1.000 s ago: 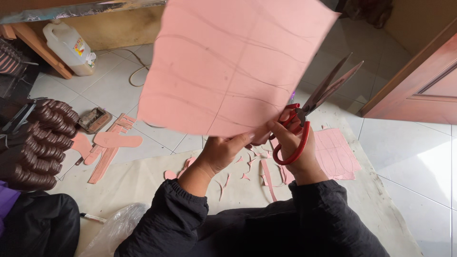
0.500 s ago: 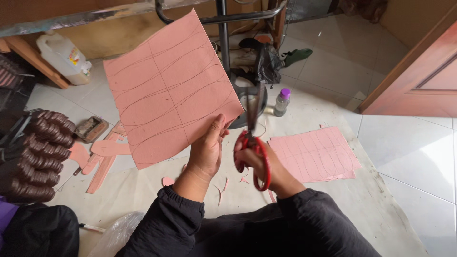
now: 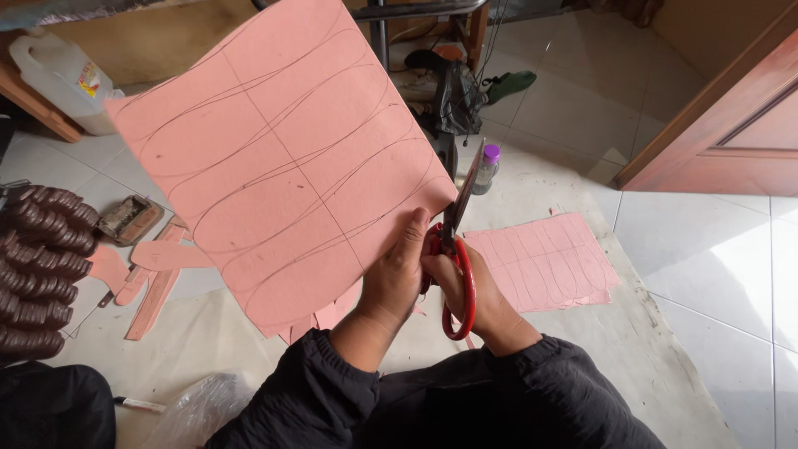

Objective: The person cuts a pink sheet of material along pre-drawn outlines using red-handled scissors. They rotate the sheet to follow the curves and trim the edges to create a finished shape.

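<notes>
Left hand [image 3: 397,278] pinches the pink marked sheet [image 3: 278,166] up off the floor by its near right corner, right hand [image 3: 478,291] has fingers curled through the red-handled scissors [image 3: 455,249], blades at that edge, seemingly lining up a cut along a pencilled curve.

Pink sheet [image 3: 283,158], large, roughly square, stiff-looking, held up off the floor and tilted, one corner pointing down right. Pencil lines across it: long curved outlines plus straight grid lines. Lower edge ragged, with cut strips hanging. Scissors [image 3: 456,249] with red loop handles and dark metal blades, upright, blades nearly closed, tips pointing up, sitting right at the sheet's right corner edge.
</notes>
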